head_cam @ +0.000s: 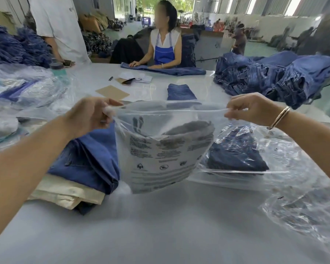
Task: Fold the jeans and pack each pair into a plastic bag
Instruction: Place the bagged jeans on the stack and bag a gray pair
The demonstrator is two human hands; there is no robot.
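Two hands, left hand (91, 115) and right hand (253, 109), each pinch a top corner of an empty printed plastic bag (166, 149), held above the table (160, 225). One bagged pair (236, 155) lies right; folded jeans (88, 159) wait left; an unfolded heap (274, 75) remains.

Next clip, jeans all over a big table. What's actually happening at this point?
A person is holding a printed plastic bag up above the white table, the left hand and right hand each pinching a top corner and stretching the mouth wide. It looks empty. Folded blue jeans wait under the left forearm, and an already bagged pair lies to the right. Across the table, another worker in a blue apron smooths jeans flat.
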